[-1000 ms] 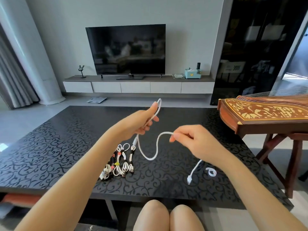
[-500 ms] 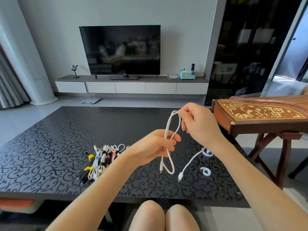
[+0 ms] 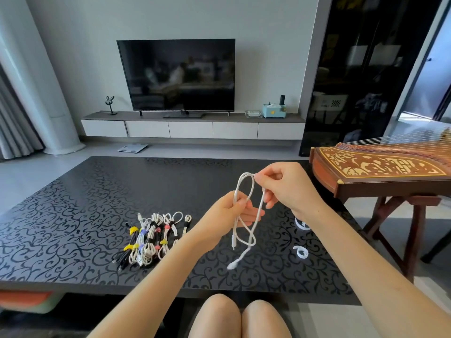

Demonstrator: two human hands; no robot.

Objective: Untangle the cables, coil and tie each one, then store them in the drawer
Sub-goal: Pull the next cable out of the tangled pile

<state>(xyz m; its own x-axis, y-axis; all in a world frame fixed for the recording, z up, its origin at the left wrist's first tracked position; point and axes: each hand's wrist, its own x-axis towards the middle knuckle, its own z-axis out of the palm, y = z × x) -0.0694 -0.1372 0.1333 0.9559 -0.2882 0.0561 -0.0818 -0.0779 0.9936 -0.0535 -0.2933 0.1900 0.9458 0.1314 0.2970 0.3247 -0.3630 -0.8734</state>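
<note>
Tied bundles [image 3: 151, 237] at hands' 9 o'clock. Seemingly last cable [image 3: 247, 173] half-coiled: left hand [image 3: 227, 212] grips loops, right hand [image 3: 286, 187] pinches top. Tying, drawer remain.

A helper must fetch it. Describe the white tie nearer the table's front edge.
On the black patterned table, look right of the hand-held white cable. Two small white ties lie there. This one is the curled loop nearer the front edge, fully visible; the other tie sits farther back, partly behind the right forearm.
</note>
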